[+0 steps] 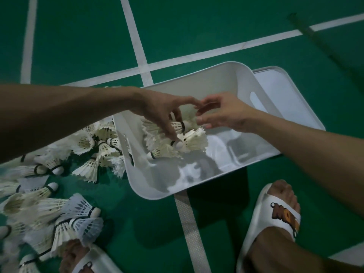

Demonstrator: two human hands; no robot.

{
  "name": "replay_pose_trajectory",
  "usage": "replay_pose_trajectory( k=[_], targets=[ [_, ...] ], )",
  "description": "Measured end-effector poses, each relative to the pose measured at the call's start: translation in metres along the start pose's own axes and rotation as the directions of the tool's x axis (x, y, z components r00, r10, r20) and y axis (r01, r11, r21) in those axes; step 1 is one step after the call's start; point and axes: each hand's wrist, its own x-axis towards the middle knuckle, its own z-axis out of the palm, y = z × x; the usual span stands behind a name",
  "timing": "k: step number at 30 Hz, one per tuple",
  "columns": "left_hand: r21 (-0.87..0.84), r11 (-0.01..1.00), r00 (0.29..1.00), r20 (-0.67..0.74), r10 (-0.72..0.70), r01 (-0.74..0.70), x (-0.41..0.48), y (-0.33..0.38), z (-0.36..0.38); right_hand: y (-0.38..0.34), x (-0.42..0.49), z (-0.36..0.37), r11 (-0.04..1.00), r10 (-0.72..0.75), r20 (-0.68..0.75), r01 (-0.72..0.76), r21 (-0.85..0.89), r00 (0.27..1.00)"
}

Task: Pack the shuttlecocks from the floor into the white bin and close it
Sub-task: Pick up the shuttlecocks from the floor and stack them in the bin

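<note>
The bin point(157, 189) is sitting on the floor point(197, 36), with the lid point(295, 99) lying just beside it on the far right and a pile point(49, 196) spreading from its left wall to the near left. A bunch point(189, 142) is lying in the bin's far left part, under the left hand point(161, 111) holding it, with the right hand point(222, 113) hovering just right.

White bin point(151, 187) open — few shuttlecocks point(194, 143) inside, heap point(49, 209) beside it.
</note>
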Motion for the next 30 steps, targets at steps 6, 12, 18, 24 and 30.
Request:
replay_pose_trajectory(
  k=[6, 12, 18, 24, 30],
  targets=[
    [-0.034, 0.996, 0.973, -0.218, 0.076, -0.085, -0.006, 0.006, 0.009, -0.009, -0.008, 0.019, 0.992, -0.041, -0.064, 0.048, 0.116, 0.997],
    [-0.076, 0.984, 0.938, -0.321, 0.13, -0.163, 0.0, 0.009, 0.018, -0.004, -0.008, 0.024, 0.996, -0.067, -0.163, 0.075, 0.046, 0.984],
    [-0.077, 0.986, 0.955, -0.269, 0.123, -0.149, 0.003, 0.004, 0.015, 0.0, -0.007, 0.011, 0.957, -0.012, -0.085, 0.036, 0.289, 0.996],
    [0.094, 0.995, 0.985, -0.168, 0.043, -0.028, 0.01, -0.014, 0.013, 0.001, -0.005, -0.023, 0.868, 0.112, -0.144, -0.026, 0.496, 0.983],
    [0.321, 0.946, 0.999, 0.004, -0.044, 0.041, 0.024, -0.006, 0.014, 0.002, -0.003, -0.042, 1.0, -0.004, -0.333, -0.004, -0.025, 0.943]
  ],
)
